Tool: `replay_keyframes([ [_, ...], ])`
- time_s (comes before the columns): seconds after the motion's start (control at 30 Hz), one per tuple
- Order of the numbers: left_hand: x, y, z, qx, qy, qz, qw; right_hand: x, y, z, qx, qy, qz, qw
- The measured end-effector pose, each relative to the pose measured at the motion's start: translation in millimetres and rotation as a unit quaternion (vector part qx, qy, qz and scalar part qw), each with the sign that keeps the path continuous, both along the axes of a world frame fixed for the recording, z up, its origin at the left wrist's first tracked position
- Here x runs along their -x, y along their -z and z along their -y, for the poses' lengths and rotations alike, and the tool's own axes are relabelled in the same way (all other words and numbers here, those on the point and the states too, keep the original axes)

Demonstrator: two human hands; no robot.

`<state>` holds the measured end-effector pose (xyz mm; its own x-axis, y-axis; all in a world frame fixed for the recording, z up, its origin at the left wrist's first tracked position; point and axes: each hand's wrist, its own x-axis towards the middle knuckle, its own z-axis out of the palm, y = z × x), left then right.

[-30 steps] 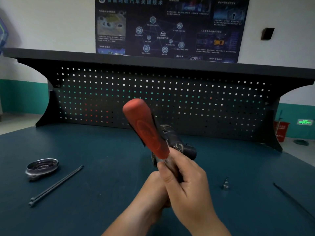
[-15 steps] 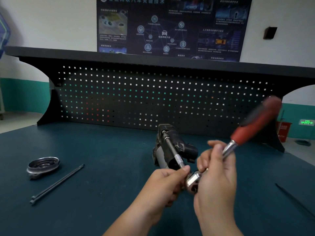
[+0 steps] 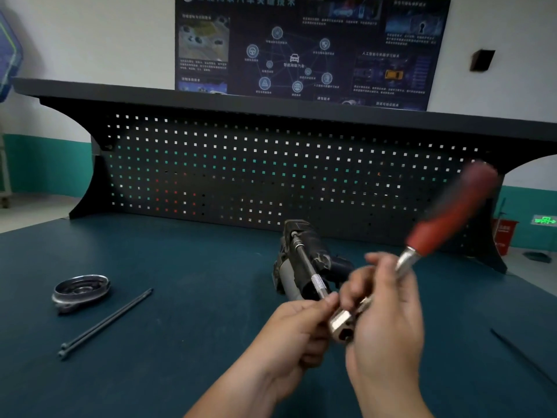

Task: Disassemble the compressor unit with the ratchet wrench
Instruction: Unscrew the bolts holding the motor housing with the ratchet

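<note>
The dark compressor unit (image 3: pixel 304 260) lies on the blue-green bench top, just beyond my hands. A thin extension bar (image 3: pixel 307 267) runs from its far end back toward me. My left hand (image 3: pixel 297 330) pinches the knurled near end of that bar. My right hand (image 3: pixel 385 312) grips the ratchet wrench (image 3: pixel 443 224) near its silver head (image 3: pixel 342 325). The red handle points up and to the right and is blurred.
A round metal cover (image 3: pixel 80 292) sits at the left of the bench (image 3: pixel 180 297), with two long thin bolts (image 3: pixel 105 322) beside it. Another thin rod (image 3: pixel 524 360) lies at the right edge. A black pegboard (image 3: pixel 241 170) closes off the back.
The wrench handle has swung from upright in the centre over to the upper right, uncovering the compressor and extension bar. My left hand now pinches the bar's end, and the camera view has shifted slightly.
</note>
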<state>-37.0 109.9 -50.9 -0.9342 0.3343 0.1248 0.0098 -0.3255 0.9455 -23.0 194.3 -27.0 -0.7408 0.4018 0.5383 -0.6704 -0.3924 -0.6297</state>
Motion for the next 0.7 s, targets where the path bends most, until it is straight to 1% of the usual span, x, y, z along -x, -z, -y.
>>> replay_keyframes([
  [0.03, -1, 0, -1, -0.012, 0.004, 0.001, 1.0, 2, -1, -3, 0.077, -0.012, 0.022, 0.997],
  [0.07, -2, 0, -2, -0.015, 0.004, 0.001, 1.0, 2, -2, -5, 0.118, -0.014, 0.037, 0.992],
  [0.1, -1, 0, -2, -0.011, 0.002, 0.003, 1.0, 3, -2, -5, 0.127, -0.01, 0.043, 0.991],
  [0.13, -1, 0, -2, 0.0, 0.0, 0.009, 1.0, 4, -2, -5, 0.112, 0.001, 0.041, 0.993],
  [0.2, -1, -1, 0, 0.016, 0.01, 0.02, 1.0, 3, -2, -3, 0.042, 0.026, 0.003, 0.999],
  [0.27, 2, -1, 4, 0.047, 0.015, 0.017, 0.999, 1, 1, -2, -0.087, 0.041, -0.052, 0.994],
  [0.3, 3, 0, 6, 0.064, 0.011, 0.009, 0.998, 1, 3, -2, -0.165, 0.054, -0.075, 0.982],
  [0.37, 1, 1, 6, 0.088, 0.013, -0.009, 0.996, 2, 8, -2, -0.304, 0.09, -0.11, 0.942],
  [0.4, 1, 2, 4, 0.08, 0.011, -0.018, 0.997, 2, 9, -1, -0.374, 0.122, -0.129, 0.91],
  [0.47, 1, 4, 2, -0.011, -0.009, -0.023, 1.0, 2, 9, 3, -0.503, 0.187, -0.175, 0.825],
  [0.5, 2, 4, 1, -0.045, -0.01, -0.027, 0.999, 2, 10, 4, -0.536, 0.21, -0.191, 0.795],
  [0.53, 1, 3, 0, -0.053, 0.003, -0.032, 0.998, 3, 11, 6, -0.535, 0.22, -0.19, 0.793],
  [0.57, -1, 3, 1, -0.03, 0.016, -0.038, 0.999, 2, 11, 6, -0.506, 0.217, -0.177, 0.816],
  [0.6, -2, 2, 2, -0.002, 0.019, -0.039, 0.999, 0, 11, 7, -0.449, 0.194, -0.152, 0.859],
  [0.63, -1, 3, 2, 0.021, 0.016, -0.028, 0.999, -3, 10, 8, -0.367, 0.147, -0.122, 0.911],
  [0.67, 2, 3, 2, 0.03, 0.011, -0.003, 0.999, -4, 7, 8, -0.264, 0.089, -0.09, 0.956],
  [0.7, 2, 3, 2, 0.025, 0.008, 0.007, 1.0, -4, 4, 7, -0.154, 0.044, -0.053, 0.986],
])
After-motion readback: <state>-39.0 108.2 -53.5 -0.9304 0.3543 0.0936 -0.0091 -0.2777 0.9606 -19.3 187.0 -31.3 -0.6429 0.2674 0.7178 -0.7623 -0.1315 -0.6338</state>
